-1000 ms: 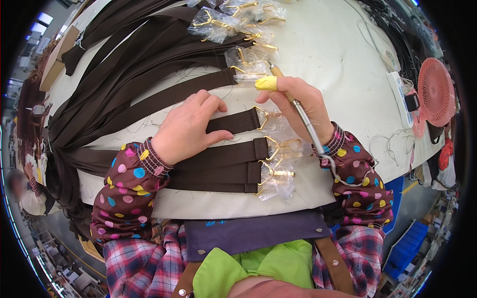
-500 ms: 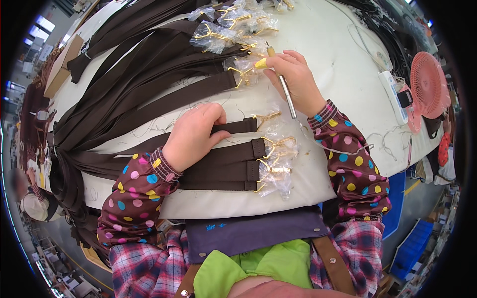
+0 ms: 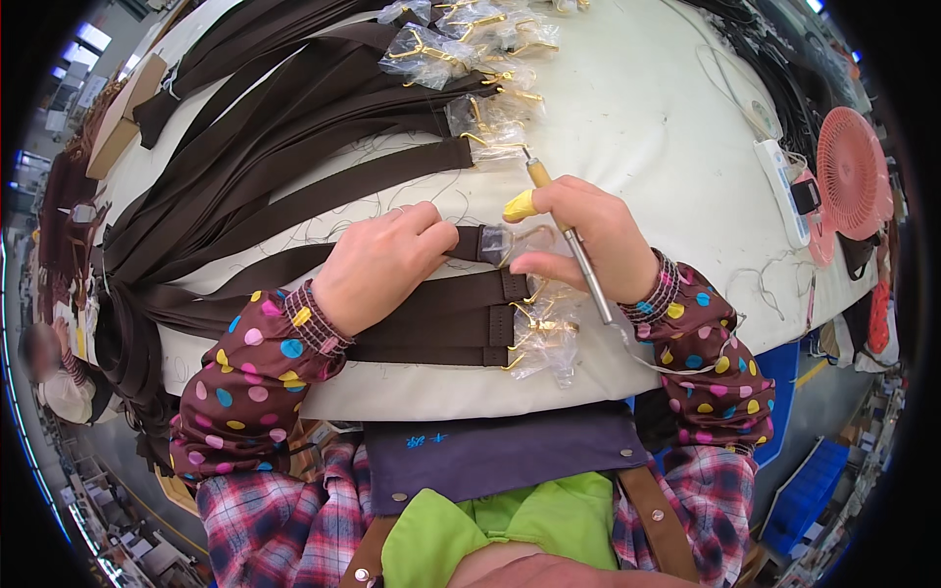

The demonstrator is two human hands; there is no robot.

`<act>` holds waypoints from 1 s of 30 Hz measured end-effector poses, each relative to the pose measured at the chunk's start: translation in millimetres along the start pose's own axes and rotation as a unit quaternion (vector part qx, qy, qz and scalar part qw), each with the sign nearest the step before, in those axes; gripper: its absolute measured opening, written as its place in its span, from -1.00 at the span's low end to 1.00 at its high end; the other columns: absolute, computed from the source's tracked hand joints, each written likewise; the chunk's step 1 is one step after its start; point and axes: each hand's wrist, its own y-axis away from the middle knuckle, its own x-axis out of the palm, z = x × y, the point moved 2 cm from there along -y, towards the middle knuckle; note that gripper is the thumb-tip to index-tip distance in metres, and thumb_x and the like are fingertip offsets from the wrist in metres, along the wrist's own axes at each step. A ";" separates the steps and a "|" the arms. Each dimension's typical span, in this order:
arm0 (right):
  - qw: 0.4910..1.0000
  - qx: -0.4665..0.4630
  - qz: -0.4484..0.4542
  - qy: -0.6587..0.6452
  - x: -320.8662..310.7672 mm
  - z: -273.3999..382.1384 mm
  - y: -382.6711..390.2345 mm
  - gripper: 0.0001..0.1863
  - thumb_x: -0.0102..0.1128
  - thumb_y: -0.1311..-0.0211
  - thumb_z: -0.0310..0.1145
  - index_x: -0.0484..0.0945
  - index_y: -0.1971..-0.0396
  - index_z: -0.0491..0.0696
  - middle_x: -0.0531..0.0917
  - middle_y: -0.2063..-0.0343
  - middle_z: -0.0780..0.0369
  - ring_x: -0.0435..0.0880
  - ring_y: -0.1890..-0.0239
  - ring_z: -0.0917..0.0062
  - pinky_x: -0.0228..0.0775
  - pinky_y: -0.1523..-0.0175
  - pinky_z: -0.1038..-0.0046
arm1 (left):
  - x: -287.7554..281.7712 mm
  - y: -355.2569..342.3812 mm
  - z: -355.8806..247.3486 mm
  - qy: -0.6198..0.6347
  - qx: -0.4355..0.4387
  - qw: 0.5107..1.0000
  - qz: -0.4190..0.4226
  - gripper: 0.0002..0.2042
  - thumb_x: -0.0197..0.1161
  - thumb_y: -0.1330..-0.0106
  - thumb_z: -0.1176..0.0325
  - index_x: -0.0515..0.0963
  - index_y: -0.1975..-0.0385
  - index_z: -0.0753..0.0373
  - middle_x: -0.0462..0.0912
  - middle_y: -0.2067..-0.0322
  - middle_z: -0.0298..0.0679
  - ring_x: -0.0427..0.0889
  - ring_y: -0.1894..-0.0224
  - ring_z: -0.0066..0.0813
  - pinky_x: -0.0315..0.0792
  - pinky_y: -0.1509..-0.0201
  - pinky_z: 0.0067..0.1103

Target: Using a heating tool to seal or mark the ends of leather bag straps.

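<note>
My left hand (image 3: 387, 260) is closed on a dark brown strap (image 3: 467, 243), close to its end. That end carries a gold metal hook (image 3: 534, 237) in clear plastic wrap. Just right of the hook, my right hand (image 3: 598, 235) grips a corded pen-shaped tool like a soldering iron (image 3: 586, 269), its thin tip pointing away from me. Yellow tape (image 3: 520, 206) wraps one right fingertip. My right thumb is near the wrapped hook; whether it touches is unclear. Nearer to me, several strap ends (image 3: 498, 333) lie side by side, their gold hooks (image 3: 544, 328) also in plastic.
More brown straps (image 3: 284, 127) fan across the pale tabletop (image 3: 647, 118), with wrapped hooks (image 3: 426, 54) at their far ends. Loose threads lie between them. A pink fan (image 3: 851, 171) and a white power strip (image 3: 781, 191) stand at right. The tool's cord (image 3: 676, 370) crosses my right sleeve.
My right hand has come nearer to me with the tool, from the far hooks to the held strap's hook. My left hand has shifted slightly along the strap toward its end.
</note>
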 end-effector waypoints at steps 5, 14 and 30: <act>0.990 -0.054 0.049 0.121 -0.3 -6.1 1.5 -0.77 0.28 0.01 -0.48 0.46 0.32 -0.04 0.53 0.48 0.22 0.52 0.36 0.31 0.41 0.27 0.36 | -7.8 -2.2 6.2 -0.006 -0.001 0.999 -0.048 -0.82 0.32 -0.07 0.43 0.47 0.36 0.15 0.47 0.39 -0.33 0.53 0.34 -0.31 0.42 0.35 -0.49; 0.976 -0.102 0.000 0.191 -6.3 -33.9 11.3 -0.79 0.28 0.08 -0.51 0.46 0.41 -0.02 0.49 0.55 0.26 0.51 0.39 0.37 0.39 0.35 0.39 | -10.5 37.9 5.6 -0.171 0.106 0.980 -0.010 -0.82 0.18 -0.08 0.45 0.52 0.29 0.17 0.41 0.38 -0.38 0.45 0.34 -0.50 0.41 0.30 -0.60; 0.994 0.045 -0.083 -0.055 1.3 -9.8 5.2 -0.76 0.18 -0.05 -0.63 0.51 0.24 -0.10 0.64 0.41 0.21 0.60 0.31 0.35 0.44 0.21 0.42 | -4.5 -36.4 -1.7 0.187 -0.023 0.980 0.070 -0.85 0.28 -0.15 0.44 0.46 0.34 0.24 0.50 0.53 -0.24 0.54 0.48 -0.29 0.43 0.39 -0.47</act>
